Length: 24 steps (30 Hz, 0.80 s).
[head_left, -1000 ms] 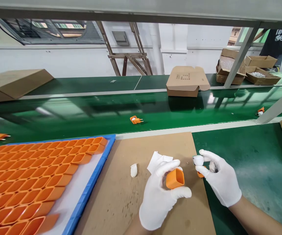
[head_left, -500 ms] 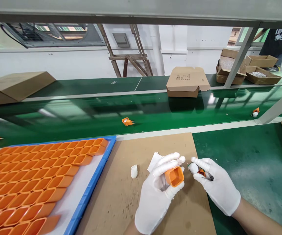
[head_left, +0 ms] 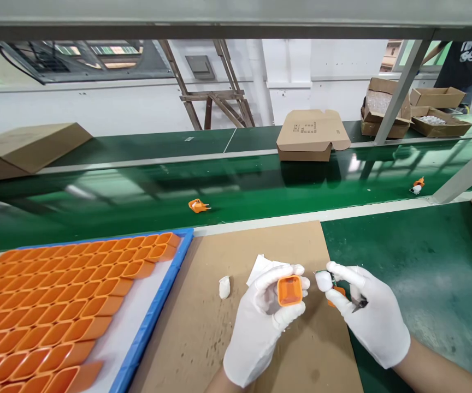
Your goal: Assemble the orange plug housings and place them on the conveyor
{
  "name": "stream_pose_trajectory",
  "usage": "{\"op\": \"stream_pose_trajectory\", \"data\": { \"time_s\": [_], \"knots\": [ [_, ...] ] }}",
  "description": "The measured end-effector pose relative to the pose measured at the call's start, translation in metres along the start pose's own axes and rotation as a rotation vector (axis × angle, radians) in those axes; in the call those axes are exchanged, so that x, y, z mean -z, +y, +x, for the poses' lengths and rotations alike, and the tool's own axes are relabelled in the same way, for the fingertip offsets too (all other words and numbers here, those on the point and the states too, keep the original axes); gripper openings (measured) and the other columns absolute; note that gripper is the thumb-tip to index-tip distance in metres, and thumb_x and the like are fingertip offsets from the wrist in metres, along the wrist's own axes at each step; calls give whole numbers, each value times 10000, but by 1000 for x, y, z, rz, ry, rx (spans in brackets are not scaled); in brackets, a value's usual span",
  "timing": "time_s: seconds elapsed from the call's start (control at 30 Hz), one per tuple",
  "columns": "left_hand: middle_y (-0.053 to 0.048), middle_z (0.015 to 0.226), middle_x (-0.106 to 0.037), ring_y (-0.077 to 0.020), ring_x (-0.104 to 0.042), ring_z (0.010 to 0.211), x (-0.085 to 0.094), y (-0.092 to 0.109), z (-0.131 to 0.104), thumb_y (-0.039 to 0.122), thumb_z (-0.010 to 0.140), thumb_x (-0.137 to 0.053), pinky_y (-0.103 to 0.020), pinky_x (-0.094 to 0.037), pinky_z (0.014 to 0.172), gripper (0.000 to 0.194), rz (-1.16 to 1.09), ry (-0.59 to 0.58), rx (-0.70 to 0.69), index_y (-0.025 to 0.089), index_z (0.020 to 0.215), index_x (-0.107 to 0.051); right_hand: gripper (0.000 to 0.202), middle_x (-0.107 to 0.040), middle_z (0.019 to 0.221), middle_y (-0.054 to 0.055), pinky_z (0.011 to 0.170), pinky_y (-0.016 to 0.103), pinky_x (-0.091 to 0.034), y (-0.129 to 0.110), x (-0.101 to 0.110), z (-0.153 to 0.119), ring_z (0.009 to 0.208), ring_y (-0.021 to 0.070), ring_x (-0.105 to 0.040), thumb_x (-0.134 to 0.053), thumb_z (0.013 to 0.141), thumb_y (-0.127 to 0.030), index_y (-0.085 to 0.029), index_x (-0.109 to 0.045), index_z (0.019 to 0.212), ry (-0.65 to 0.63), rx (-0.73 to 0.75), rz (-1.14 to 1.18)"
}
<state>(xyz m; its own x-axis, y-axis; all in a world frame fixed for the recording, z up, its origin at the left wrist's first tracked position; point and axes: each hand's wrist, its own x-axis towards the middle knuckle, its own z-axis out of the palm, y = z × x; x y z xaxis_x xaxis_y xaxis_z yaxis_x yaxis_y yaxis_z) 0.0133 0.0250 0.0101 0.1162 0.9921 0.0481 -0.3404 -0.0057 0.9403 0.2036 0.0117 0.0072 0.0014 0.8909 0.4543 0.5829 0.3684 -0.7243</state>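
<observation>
Bright, even indoor light; glossy belt glare, warped edges.

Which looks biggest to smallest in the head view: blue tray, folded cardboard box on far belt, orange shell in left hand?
1. Blue plastic tray
2. Folded brown cardboard box, though farther away
3. Orange plastic shell in the left hand

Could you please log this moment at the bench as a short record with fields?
Left hand: gloved, grips orange shell, open end towards the other hand
Right hand: gloved, pinches plug insert, white tip towards the shell
Work surface: brown board
Tray: blue-rimmed, rows of orange shells
Belt: green, carries orange plug
</observation>
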Motion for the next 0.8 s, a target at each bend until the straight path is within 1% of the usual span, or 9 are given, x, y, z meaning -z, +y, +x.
{"op": "stream_pose_trajectory", "data": {
  "time_s": [0.07, 0.17, 0.23, 0.3, 0.37, 0.43, 0.53, 0.7, 0.8],
  "knots": [
    [-36, 1079, -667, -204, -679, 830, -1, 2, 0, 284, 735, -808, -403, -519, 813, 369, -26, -20, 47, 310, 1076, -671, 417, -607, 795, -18, 557, 224, -485, 0, 3, 0, 532, 96, -492, -581, 847, -111, -274, -622, 1228, 19, 13, 4],
    [-58, 1022, -669, -204, -665, 807, -5, 7, 2, 404, 804, -730, -405, -519, 791, 446, -151, -129, 190, 297, 1207, -571, 427, -533, 724, -42, 539, 222, -472, -1, 7, 1, 507, 95, -423, -567, 872, -102, -293, -603, 1253, 45, 43, 34],
    [-50, 988, -656, -215, -661, 840, -7, 10, 4, 427, 833, -690, -410, -520, 799, 396, -208, -207, 265, 293, 1179, -550, 433, -501, 700, -48, 563, 229, -485, -3, 9, 1, 531, 102, -451, -569, 887, -100, -302, -590, 1270, 52, 66, 68],
    [-34, 977, -634, -212, -656, 863, -9, 11, 6, 394, 843, -686, -395, -522, 803, 310, -183, -249, 282, 288, 1109, -566, 446, -519, 715, -43, 592, 236, -502, -5, 10, 2, 572, 109, -501, -569, 896, -86, -312, -578, 1280, 51, 84, 116],
    [-20, 985, -600, -194, -652, 838, -8, 11, 6, 358, 846, -688, -365, -528, 777, 271, -101, -259, 253, 291, 1089, -588, 453, -559, 753, -35, 618, 237, -518, -8, 9, 2, 612, 114, -538, -575, 900, -70, -316, -571, 1281, 43, 109, 168],
    [-10, 1008, -564, -169, -646, 780, -7, 10, 6, 339, 838, -694, -345, -530, 745, 278, 3, -240, 229, 301, 1101, -609, 464, -587, 793, -26, 652, 234, -533, -9, 8, 2, 654, 115, -569, -578, 902, -57, -311, -563, 1291, 38, 145, 215],
    [-3, 994, -554, -153, -637, 718, -5, 8, 4, 349, 813, -712, -343, -522, 742, 308, 117, -216, 257, 298, 1105, -627, 494, -602, 842, -13, 679, 222, -544, -10, 7, 3, 707, 111, -603, -545, 918, -44, -307, -529, 1336, 36, 195, 254],
    [-8, 935, -600, -171, -631, 724, -4, 9, 2, 327, 781, -730, -348, -518, 754, 336, 152, -224, 329, 278, 1097, -630, 469, -607, 856, -8, 665, 209, -554, -10, 7, 2, 718, 112, -627, -562, 923, -62, -314, -540, 1319, 52, 207, 219],
    [-15, 948, -628, -171, -624, 735, -5, 9, 2, 305, 779, -726, -357, -517, 791, 342, 154, -233, 328, 276, 1105, -629, 472, -626, 888, -1, 654, 203, -554, -10, 7, 2, 707, 110, -637, -575, 918, -59, -310, -529, 1315, 38, 228, 211]
  ]
}}
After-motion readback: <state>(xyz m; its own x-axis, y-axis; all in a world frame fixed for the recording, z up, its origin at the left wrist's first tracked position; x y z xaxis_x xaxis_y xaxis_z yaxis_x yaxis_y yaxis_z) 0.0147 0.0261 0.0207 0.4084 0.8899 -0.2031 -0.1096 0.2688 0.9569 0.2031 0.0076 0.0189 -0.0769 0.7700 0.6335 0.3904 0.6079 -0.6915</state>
